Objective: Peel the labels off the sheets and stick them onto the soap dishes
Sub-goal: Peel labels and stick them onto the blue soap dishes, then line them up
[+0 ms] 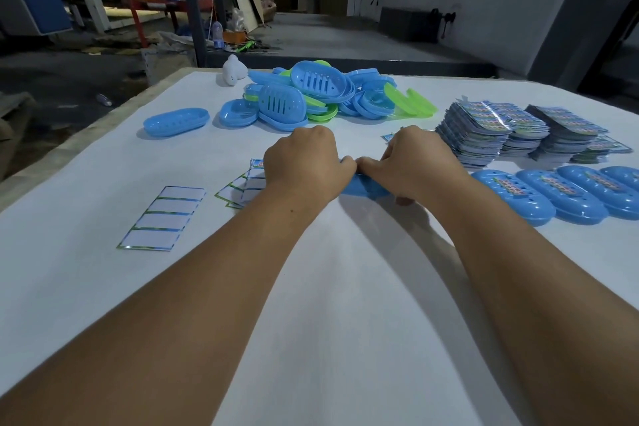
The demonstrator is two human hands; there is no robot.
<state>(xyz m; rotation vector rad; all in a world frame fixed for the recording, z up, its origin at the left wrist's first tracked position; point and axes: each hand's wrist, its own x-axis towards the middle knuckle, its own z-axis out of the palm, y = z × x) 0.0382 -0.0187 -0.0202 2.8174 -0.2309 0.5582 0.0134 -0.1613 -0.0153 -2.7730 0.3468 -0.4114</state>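
Note:
A blue soap dish [361,187] lies on the white table [311,287] under both my hands, mostly hidden by them. My left hand [304,162] and my right hand [415,162] meet thumb to thumb over it, fingers curled down onto its top. A label between the thumbs cannot be made out. Several partly used label sheets [242,188] lie just left of my left hand, with an emptied backing sheet [162,218] further left. A pile of blue and green soap dishes [311,97] sits at the back.
Tall stacks of label sheets [501,131] stand at the right. Below them runs a row of labelled blue dishes [560,195]. A single blue dish [176,121] lies at the left, a white object [233,71] at the far table edge.

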